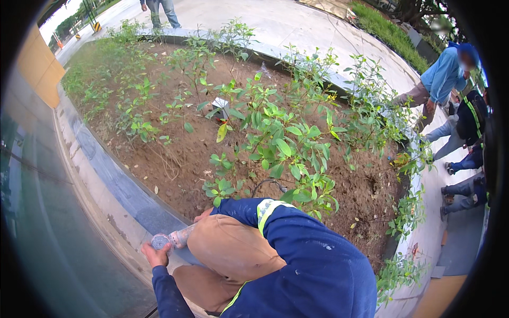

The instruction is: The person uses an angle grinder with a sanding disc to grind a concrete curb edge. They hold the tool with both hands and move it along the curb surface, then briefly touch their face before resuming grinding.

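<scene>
A dusty power tool, apparently an angle grinder (181,237), is held low over the grey stone border of the planting bed, beside my bent knee. My left hand (155,255) is closed on its front end, by the round grey head (160,241). Toward the tool's rear, my right hand (203,214) shows only in part above my knee. It appears closed round the body, though my knee hides most of its fingers. The grey stone border (124,193) runs along the bed's near left side, under the tool.
Leafy shrubs (286,143) grow in the brown soil (196,153), close beyond my right arm. A small white box-shaped fixture (220,107) stands among them. Dark glass (47,228) rises at left. A person in light blue (444,74) and others stand at right; another person's legs (163,13) show behind.
</scene>
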The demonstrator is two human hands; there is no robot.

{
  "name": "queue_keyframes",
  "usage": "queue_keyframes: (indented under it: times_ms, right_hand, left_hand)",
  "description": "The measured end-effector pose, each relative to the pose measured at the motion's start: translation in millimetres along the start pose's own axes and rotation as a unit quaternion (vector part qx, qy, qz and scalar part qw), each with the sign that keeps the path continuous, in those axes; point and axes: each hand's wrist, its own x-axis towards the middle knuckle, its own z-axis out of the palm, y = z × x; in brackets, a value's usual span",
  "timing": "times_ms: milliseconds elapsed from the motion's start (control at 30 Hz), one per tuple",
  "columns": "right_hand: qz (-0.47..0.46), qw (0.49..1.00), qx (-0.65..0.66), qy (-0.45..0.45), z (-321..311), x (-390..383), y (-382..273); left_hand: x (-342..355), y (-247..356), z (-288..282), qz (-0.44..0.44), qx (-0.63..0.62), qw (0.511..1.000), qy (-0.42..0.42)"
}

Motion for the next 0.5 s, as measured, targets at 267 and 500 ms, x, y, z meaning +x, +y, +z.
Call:
queue_keyframes:
  times_ms: [267,500]
  right_hand:
    - [0.012,1.000,0.018,-0.005,26,-11,-3]
    - [0.010,1.000,0.019,0.001,34,-12,-2]
  left_hand:
    - [8,-26,10,-0.050,-0.031,0.998,0.017]
    - [22,-47,20,-0.087,-0.077,0.992,0.037]
